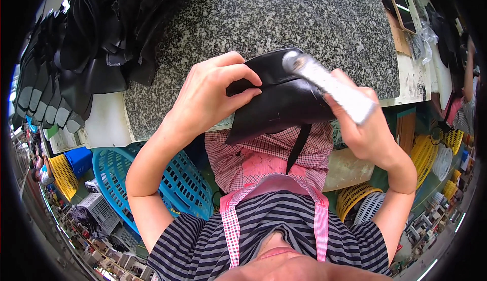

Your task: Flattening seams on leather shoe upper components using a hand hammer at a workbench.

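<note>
A black leather piece [284, 104] with a seam across it lies at the near edge of the speckled stone tabletop [284, 17], its lower part hanging over my lap. My left hand [215, 85] pinches its left side between thumb and fingertips. In my right hand [361, 126] is a hammer [329, 82] with a pale, whitish handle, smeared by motion. Its round metal head is over the upper part of the leather, near the seam; whether they touch I cannot tell. My right fingers wrap round the handle and are partly hidden by it.
Black leather pieces [109, 27] are heaped at the far left, some hanging over the edge. Below on the left stands a blue plastic basket [190, 182]; a yellow basket [355, 194] stands low on the right. Cardboard and clear plastic [428, 37] lie at the far right.
</note>
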Demonstrator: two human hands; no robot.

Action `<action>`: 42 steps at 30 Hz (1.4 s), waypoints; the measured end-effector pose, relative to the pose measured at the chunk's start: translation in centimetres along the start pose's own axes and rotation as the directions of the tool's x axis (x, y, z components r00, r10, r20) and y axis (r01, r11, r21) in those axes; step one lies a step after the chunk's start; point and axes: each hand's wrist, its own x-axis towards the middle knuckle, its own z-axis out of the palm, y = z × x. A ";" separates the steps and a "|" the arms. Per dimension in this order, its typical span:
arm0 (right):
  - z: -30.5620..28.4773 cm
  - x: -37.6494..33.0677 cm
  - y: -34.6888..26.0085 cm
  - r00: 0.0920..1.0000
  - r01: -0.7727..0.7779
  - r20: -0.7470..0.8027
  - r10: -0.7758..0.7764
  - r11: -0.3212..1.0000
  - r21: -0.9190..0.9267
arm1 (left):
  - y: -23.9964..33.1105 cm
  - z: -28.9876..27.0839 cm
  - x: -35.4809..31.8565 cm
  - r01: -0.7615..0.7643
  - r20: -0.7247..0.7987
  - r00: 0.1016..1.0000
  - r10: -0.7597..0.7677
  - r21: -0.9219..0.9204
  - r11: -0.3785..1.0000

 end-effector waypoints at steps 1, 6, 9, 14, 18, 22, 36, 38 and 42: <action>0.0 0.0 -0.3 0.990 0.118 -0.086 -0.114 0.992 0.042 | 0.0 -0.1 0.0 0.012 0.012 1.000 -0.012 0.001 1.000; 1.4 0.1 -0.1 0.987 -0.071 0.145 0.063 0.996 0.052 | -0.2 -0.1 0.7 -0.068 0.029 0.997 0.068 0.020 0.997; 0.3 0.7 -0.9 0.997 -0.064 0.054 0.060 0.995 0.083 | -0.3 -0.3 0.5 -0.035 0.050 0.998 0.034 0.009 0.999; 1.8 -0.3 0.5 0.989 -0.003 0.150 0.002 1.000 0.008 | 0.1 0.3 0.8 -0.039 -0.008 0.999 0.039 -0.045 0.998; -0.5 -0.1 0.9 0.963 -0.264 0.075 0.260 0.963 0.053 | -0.3 2.1 -1.7 -0.061 -0.236 0.967 0.091 0.130 0.990; 0.1 -1.1 1.6 0.913 -0.092 -0.354 0.202 0.948 0.305 | 1.7 5.2 -0.8 0.056 -0.453 0.889 0.061 0.240 0.969; 3.0 0.6 4.6 0.985 0.036 -0.169 -0.015 0.992 0.125 | 2.6 5.1 -0.1 0.120 -0.367 0.925 -0.094 0.048 0.992; 3.0 0.7 4.9 0.981 0.074 -0.184 -0.053 0.991 0.111 | 2.9 4.9 0.1 0.190 -0.344 0.917 -0.200 -0.063 0.980; 2.1 0.8 3.7 0.987 0.042 -0.157 -0.023 0.992 0.119 | 3.3 4.3 0.4 0.227 -0.305 0.923 -0.237 -0.069 0.972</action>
